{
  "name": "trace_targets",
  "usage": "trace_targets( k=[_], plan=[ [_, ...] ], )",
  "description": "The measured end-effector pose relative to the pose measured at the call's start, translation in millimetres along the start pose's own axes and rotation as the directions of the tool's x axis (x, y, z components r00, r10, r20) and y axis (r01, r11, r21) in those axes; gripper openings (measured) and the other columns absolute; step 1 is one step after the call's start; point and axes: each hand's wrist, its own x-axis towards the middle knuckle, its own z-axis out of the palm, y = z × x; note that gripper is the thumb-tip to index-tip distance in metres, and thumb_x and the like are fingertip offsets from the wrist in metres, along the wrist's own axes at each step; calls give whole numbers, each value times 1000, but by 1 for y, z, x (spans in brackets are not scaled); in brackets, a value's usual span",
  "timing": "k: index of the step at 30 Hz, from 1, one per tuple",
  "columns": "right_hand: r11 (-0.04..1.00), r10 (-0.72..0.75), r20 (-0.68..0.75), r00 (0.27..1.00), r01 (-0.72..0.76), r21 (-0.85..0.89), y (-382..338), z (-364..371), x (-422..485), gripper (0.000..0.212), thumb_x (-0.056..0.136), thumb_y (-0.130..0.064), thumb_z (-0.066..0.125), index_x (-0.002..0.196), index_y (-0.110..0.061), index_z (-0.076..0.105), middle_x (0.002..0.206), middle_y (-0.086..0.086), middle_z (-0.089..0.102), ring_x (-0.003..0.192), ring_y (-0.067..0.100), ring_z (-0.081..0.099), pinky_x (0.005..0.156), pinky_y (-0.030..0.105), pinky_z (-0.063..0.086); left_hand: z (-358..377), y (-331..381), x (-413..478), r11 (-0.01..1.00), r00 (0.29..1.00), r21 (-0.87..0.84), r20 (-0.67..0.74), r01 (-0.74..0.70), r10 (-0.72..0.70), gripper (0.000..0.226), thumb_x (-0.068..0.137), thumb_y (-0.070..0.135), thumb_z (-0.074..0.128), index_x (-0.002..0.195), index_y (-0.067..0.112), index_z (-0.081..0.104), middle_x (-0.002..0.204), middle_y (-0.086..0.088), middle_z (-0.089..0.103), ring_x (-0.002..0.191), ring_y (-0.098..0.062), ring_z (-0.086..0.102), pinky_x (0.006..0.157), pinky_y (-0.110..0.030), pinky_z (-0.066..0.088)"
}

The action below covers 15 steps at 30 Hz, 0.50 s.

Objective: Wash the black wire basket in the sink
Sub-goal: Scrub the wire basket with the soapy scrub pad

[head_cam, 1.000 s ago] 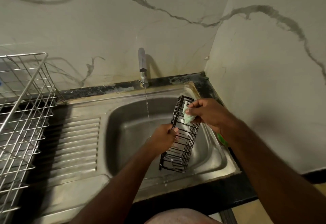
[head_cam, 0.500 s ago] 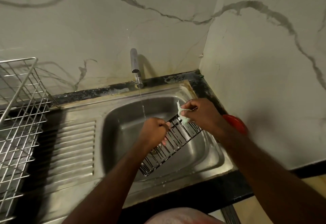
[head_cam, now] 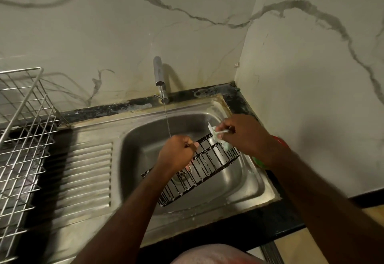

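From the head camera, the black wire basket [head_cam: 199, 164] is held tilted over the bowl of the steel sink [head_cam: 245, 182], clear of the bottom, its far end up toward the right. The left hand [head_cam: 176, 153] is curled round the basket's upper rail near the middle, steadying it. The right hand [head_cam: 243, 135] pinches a pale green scrub cloth [head_cam: 218, 137] against the wires at the far end (a sponge is possible; it is too crumpled to tell). A thin stream of water [head_cam: 167, 122] falls from the tap [head_cam: 160, 79] and lands just beside the left hand's knuckles.

Judging by this, the wash is mid-scrub: the cloth is working only the far corner, and I see no obvious suds along the rest of the frame, though the wires are blurred. The near end, the underside and a full rinse under the stream look to be still ahead. A metal drying rack [head_cam: 22, 130] stands on the counter to the left of the draining board.
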Motion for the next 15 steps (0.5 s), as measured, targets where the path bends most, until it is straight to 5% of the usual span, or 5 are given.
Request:
trace_targets(
  k=[4,6,8,12,15],
  plan=[
    [969,-53,93,994,73,-234,-2,16,-2,21,91,-17,66,111,-17,71,111,-3,64,84,-1,55,72,8,40,-1,2,-2,999,1000,-39,-9,-4,4,24,99,32,59,80,18,65,63,0,67,44,-8,60,70,-31,56],
    [970,7,280,960,61,-234,4,7,-11,18,89,-16,68,107,-17,72,112,-3,69,89,1,62,84,17,49,-5,-3,-2,999,1000,-42,-25,10,-11,24,98,33,60,79,19,64,64,1,67,44,-7,60,69,-32,57],
    [989,54,420,906,9,-145,9,-13,-18,15,88,-16,69,102,-16,73,102,-3,73,83,2,68,78,17,54,-9,-8,-2,998,999,-53,-36,17,-19,24,99,31,59,79,19,63,64,0,66,44,-6,59,67,-32,57],
    [974,77,49,996,-86,211,13,-32,-4,13,86,-14,71,99,-14,72,88,-9,70,68,-9,65,56,1,43,-15,-12,-1,995,1000,-99,-17,5,-7,23,99,29,59,81,15,63,64,-5,66,40,-6,56,60,-31,54],
    [984,18,13,1000,-21,178,13,-15,4,10,85,-18,73,92,-24,72,90,-9,71,72,-1,68,60,9,49,-13,-9,0,996,1000,-91,4,-17,17,24,97,32,62,84,13,64,62,-6,67,41,-9,57,58,-31,55]
  ],
)
